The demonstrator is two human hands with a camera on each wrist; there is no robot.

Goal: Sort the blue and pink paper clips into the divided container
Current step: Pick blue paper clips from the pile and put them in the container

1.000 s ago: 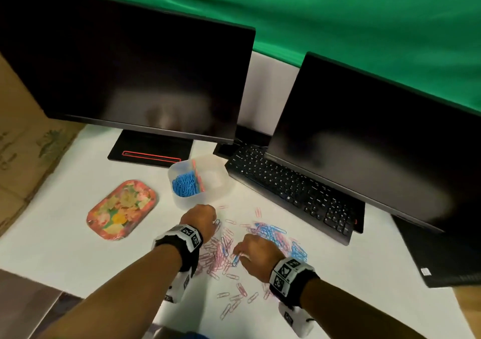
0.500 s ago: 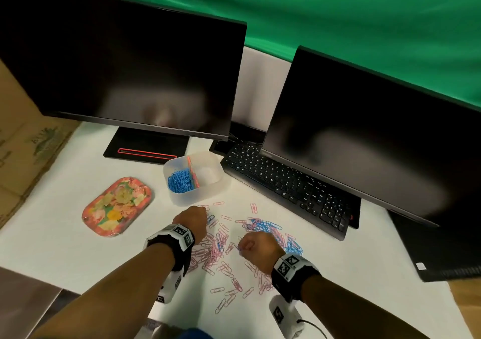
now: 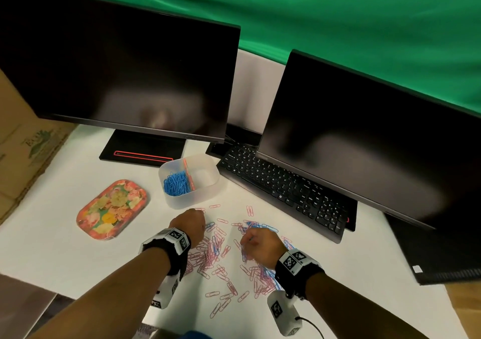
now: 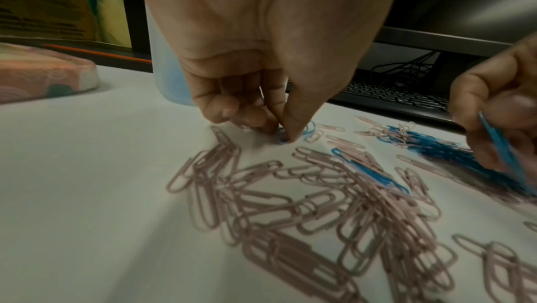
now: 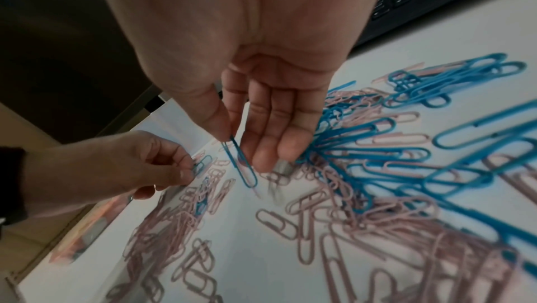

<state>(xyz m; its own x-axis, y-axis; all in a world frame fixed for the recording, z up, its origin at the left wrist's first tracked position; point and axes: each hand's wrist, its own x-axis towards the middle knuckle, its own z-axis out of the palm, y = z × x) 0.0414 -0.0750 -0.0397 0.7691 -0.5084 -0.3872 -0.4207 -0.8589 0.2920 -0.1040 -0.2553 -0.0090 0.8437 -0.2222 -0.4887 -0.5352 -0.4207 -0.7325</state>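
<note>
The translucent divided container (image 3: 194,198) stands behind the clips; its left compartment holds blue clips (image 3: 177,183), and the right one looks empty. Pink clips (image 3: 205,256) and blue clips (image 3: 261,227) lie mixed on the white table. My left hand (image 3: 190,225) is down at the pile's far left edge. Its thumb and fingertips (image 4: 292,135) pinch a blue clip (image 4: 309,130) that lies on the table. My right hand (image 3: 260,245) hovers over the pile's right side. Between thumb and index finger it pinches one blue clip (image 5: 242,165), which hangs downward.
A floral tray (image 3: 112,209) lies left of the container. A black keyboard (image 3: 283,187) and two dark monitors (image 3: 117,73) (image 3: 364,143) close off the back and right. Cardboard (image 3: 23,151) borders the left edge. A dark flat device (image 3: 437,255) sits at the far right.
My left hand has drawn back from the container's front to the pile and now pinches a blue clip. My right hand stays over the pile with its blue clip.
</note>
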